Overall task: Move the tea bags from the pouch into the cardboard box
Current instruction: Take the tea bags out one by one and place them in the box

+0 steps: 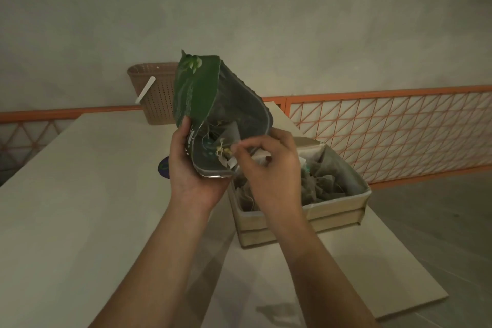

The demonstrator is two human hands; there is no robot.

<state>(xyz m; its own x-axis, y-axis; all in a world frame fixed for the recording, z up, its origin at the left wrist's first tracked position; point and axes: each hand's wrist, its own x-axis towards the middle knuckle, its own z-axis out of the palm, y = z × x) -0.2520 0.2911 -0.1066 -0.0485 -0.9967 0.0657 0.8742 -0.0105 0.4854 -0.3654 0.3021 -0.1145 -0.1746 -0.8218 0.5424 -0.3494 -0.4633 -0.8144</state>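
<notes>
My left hand (190, 168) grips the lower edge of a green pouch (195, 93), held tilted with its open mouth facing me above the table. Tea bags (226, 141) show inside the mouth. My right hand (271, 165) is at the opening, its fingertips pinching a tea bag with strings and a small tag. Just below and to the right stands the cardboard box (335, 208), open, with several grey tea bags (319, 181) lying in it.
A woven brown basket (157, 93) with a white stick stands at the table's far edge behind the pouch. A dark round disc (163, 167) lies on the white table (66, 194) left of my hand. An orange lattice railing (386, 136) runs beyond the table's right side.
</notes>
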